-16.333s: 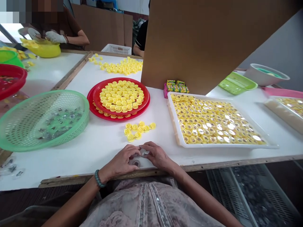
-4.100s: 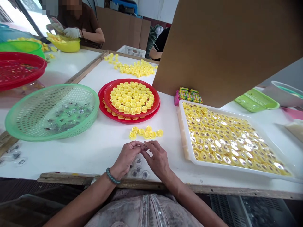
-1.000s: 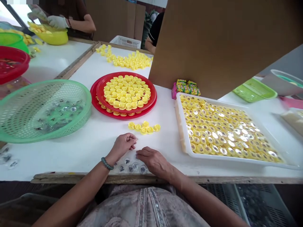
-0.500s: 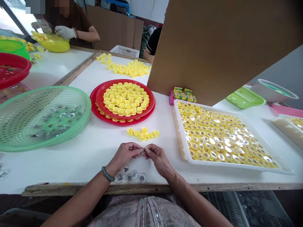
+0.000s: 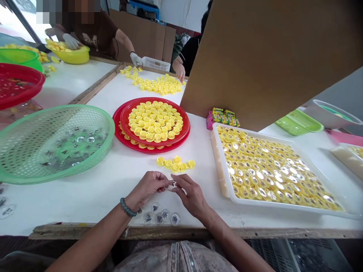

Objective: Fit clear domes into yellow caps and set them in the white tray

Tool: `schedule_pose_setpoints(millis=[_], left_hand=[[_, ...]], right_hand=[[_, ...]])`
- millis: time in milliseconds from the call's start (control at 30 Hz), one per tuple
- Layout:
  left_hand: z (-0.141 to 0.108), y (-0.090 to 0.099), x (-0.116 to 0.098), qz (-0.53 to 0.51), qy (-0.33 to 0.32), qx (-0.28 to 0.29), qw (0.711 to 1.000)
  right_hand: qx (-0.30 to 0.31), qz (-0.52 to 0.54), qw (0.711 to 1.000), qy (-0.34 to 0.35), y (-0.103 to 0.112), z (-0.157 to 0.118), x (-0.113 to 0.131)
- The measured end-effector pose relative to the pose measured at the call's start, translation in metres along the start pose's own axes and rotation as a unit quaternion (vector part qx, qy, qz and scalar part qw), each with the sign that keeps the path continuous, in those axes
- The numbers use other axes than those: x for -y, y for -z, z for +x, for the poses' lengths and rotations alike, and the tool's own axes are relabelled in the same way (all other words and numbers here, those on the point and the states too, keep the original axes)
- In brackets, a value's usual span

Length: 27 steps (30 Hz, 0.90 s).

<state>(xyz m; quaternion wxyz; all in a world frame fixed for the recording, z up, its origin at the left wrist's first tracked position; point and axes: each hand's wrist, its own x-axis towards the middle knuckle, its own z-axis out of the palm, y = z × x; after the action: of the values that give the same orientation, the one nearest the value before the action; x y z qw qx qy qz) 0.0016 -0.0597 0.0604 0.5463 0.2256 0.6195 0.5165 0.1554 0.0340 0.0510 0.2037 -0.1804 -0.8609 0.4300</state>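
Head view: clear disc (image 5: 172, 184), dark-marked, is held between the hands, over the worktop (image 5: 93, 200). Left hand (image 5: 149, 187): fingers clamped on its left edge. Right hand (image 5: 190, 192): thumb and forefinger parted around its other side; gripping or not, can't tell. Loose discs (image 5: 165, 215) lie below, near the worktop's front edge; yellow cups (image 5: 176, 165) sit just beyond the hands, tray (image 5: 219, 177) off to the right. Doing it well likely means a light pinch on the rim, since the disc looks thin and slick; middle left uncovered; right fingers steady before left ones ease off; left wrist clear of the loose discs.
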Motion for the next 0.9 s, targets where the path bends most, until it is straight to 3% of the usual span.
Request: schedule_pose_setpoints(millis=[67, 167, 233, 300, 367, 433, 533, 633, 767, 833, 900], left_hand=[[0.001, 0.006, -0.003, 0.039, 0.008, 0.025, 0.999], [0.003, 0.016, -0.010, 0.127, 0.000, 0.046, 0.991], [0.006, 0.022, -0.017, 0.225, -0.059, -0.008, 0.973], [0.012, 0.028, -0.025, 0.331, -0.147, -0.109, 0.926], [0.019, 0.030, -0.030, 0.415, -0.207, -0.169, 0.870], [0.026, 0.030, -0.032, 0.476, -0.225, -0.160, 0.835], [0.031, 0.029, -0.030, 0.524, -0.222, -0.126, 0.812], [0.026, 0.031, -0.027, 0.539, -0.230, -0.103, 0.804], [0.011, 0.036, -0.023, 0.539, -0.249, -0.029, 0.804], [0.003, 0.035, -0.019, 0.506, -0.248, 0.010, 0.826], [-0.003, 0.031, -0.014, 0.443, -0.233, 0.035, 0.865]], right_hand=[[0.034, -0.076, 0.995, 0.053, 0.004, 0.003, 0.001], [0.037, -0.116, 0.991, 0.062, 0.002, 0.007, 0.004], [0.009, -0.121, 0.992, 0.045, -0.001, 0.009, 0.005], [-0.026, -0.125, 0.992, 0.022, -0.003, 0.010, 0.006], [-0.045, -0.130, 0.991, 0.004, -0.002, 0.011, 0.007], [-0.043, -0.132, 0.990, -0.005, 0.001, 0.012, 0.009], [-0.037, -0.124, 0.992, -0.007, 0.005, 0.010, 0.009], [-0.025, -0.105, 0.994, -0.005, 0.009, 0.003, 0.007], [0.008, -0.090, 0.996, -0.004, 0.013, -0.005, 0.004], [0.026, -0.093, 0.995, -0.001, 0.015, -0.005, 0.003], [0.045, -0.103, 0.993, 0.017, 0.016, -0.003, 0.003]])
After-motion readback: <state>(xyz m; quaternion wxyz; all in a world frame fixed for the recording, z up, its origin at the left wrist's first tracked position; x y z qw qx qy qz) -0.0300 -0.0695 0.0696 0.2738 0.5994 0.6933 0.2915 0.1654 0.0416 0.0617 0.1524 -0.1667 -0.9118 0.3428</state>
